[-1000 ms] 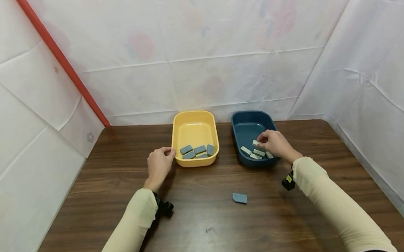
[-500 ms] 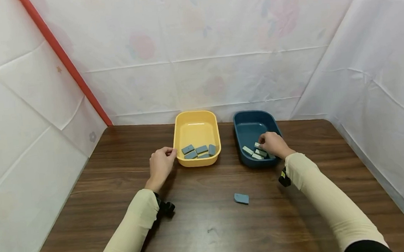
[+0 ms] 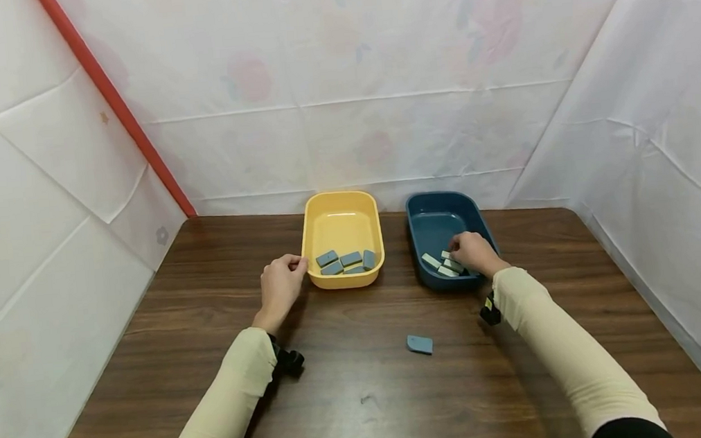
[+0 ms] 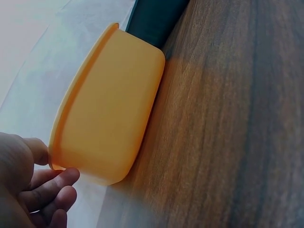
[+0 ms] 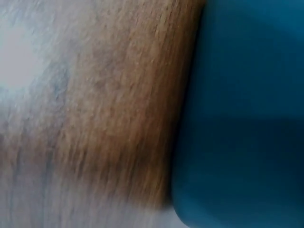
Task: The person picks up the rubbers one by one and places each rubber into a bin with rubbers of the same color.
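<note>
My left hand (image 3: 281, 284) pinches the near left rim of a yellow plastic bin (image 3: 346, 282); in the left wrist view the thumb (image 4: 38, 151) lies against that rim with the fingers under it. Several blue-grey tiles (image 3: 350, 258) lie at the near end of this bin. To the right, my right hand (image 3: 477, 252) reaches down into a dark blue bin (image 3: 438, 201), its fingertips pinching a small pale tile (image 3: 446, 255). Other pale tiles (image 3: 431, 260) lie beside it, partly hidden by the hand. The right wrist view shows only the blue bin's outer wall (image 5: 242, 114) and tabletop.
A single blue-grey tile (image 3: 420, 344) lies on the brown wooden table (image 3: 342, 414), in front of the bins. White patterned sheeting (image 3: 344, 143) rises behind the bins and along both sides. A red pole (image 3: 118, 107) slants at the back left.
My right hand has lowered slightly into the blue bin with the pale tile at its fingertips. The left hand keeps its hold on the yellow rim. The head view has shifted a little.
</note>
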